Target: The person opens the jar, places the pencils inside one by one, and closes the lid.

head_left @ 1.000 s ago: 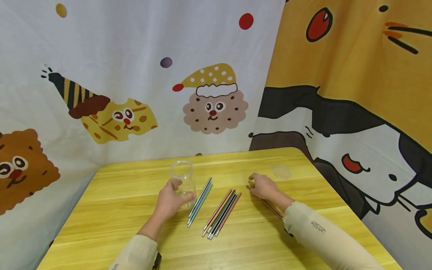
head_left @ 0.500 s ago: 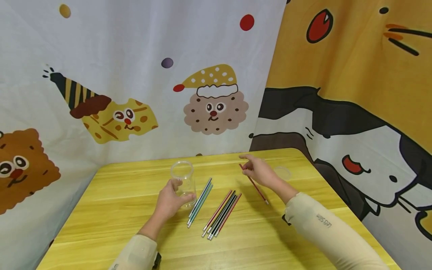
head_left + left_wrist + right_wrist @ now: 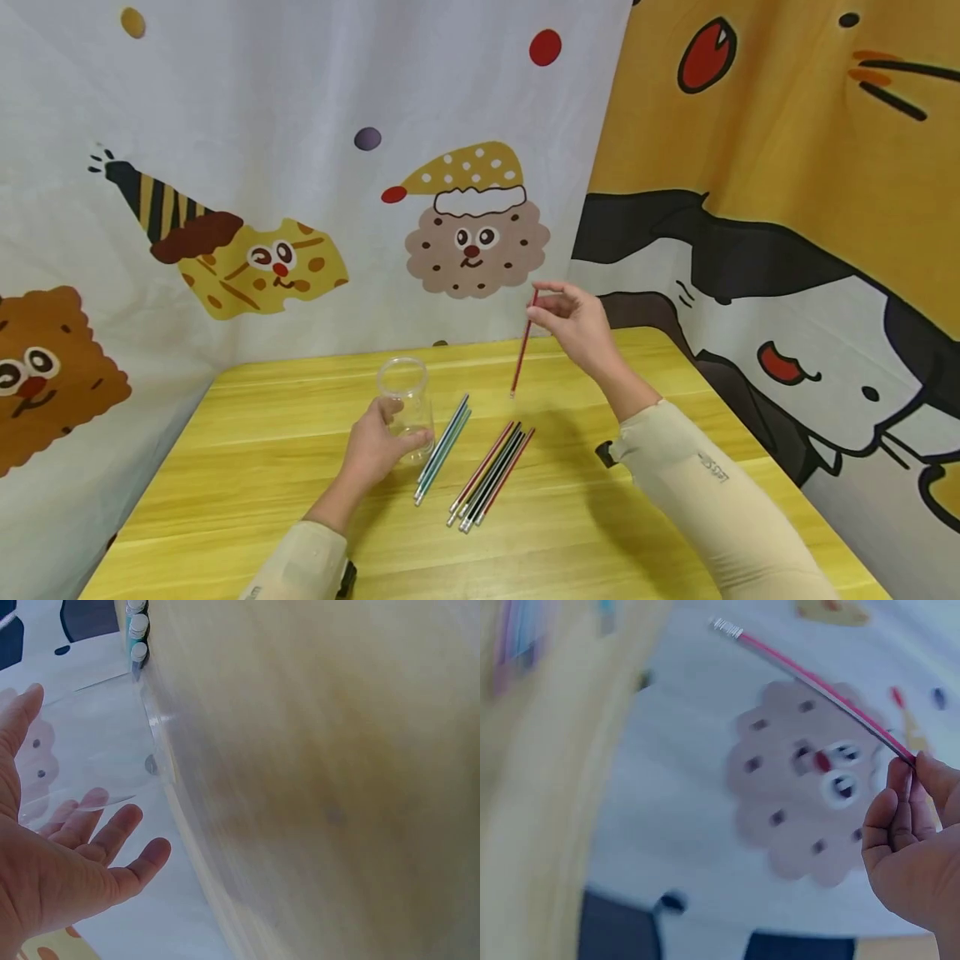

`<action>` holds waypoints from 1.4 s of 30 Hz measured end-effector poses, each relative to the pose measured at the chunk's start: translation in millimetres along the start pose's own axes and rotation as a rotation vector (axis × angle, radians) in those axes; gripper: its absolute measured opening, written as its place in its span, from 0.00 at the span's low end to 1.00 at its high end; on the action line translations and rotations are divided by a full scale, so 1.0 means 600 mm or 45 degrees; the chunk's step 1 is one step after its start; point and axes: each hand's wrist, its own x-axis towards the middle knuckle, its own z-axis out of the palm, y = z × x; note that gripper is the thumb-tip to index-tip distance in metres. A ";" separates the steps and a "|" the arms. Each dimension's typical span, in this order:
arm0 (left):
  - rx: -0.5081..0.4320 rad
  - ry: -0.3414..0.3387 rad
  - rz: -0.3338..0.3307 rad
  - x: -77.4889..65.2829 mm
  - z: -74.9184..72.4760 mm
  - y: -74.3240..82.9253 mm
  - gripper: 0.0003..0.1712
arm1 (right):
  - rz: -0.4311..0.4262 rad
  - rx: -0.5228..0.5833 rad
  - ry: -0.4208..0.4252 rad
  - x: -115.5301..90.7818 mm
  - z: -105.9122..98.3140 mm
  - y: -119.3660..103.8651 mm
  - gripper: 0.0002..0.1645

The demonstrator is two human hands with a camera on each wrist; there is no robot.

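My left hand (image 3: pixel 377 443) grips a clear plastic cup (image 3: pixel 417 408) standing upright on the table, thumb and fingers on either side of its wall. In the left wrist view the see-through cup (image 3: pixel 101 739) lies between the thumb and the curved fingers. Raised above the far part of the table, my right hand (image 3: pixel 583 327) pinches a red pencil (image 3: pixel 521 357) near its upper end. The pencil hangs steeply with its eraser end down. Thumb and fingertips meet on the pencil (image 3: pixel 821 686) in the right wrist view.
Blue and teal pencils (image 3: pixel 443 451) lie just right of the cup. Several red and black pencils (image 3: pixel 492 477) form a second bunch nearer the table's middle. A cartoon-print curtain (image 3: pixel 300 167) hangs behind the yellow wooden table (image 3: pixel 247 467).
My right hand has lifted the red pencil from the table's right side, up and to the left, and the pencil has swung toward upright. The left hand and cup stay put.
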 end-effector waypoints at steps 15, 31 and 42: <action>-0.015 -0.009 -0.004 0.006 0.003 -0.002 0.50 | 0.055 0.537 0.023 0.038 0.147 -0.114 0.23; -0.007 0.013 0.016 0.009 0.003 -0.005 0.46 | -0.059 0.291 -0.252 0.005 0.227 -0.078 0.14; -0.001 0.003 0.013 0.007 0.001 -0.009 0.43 | -0.220 -0.049 -0.450 -0.019 0.260 -0.072 0.11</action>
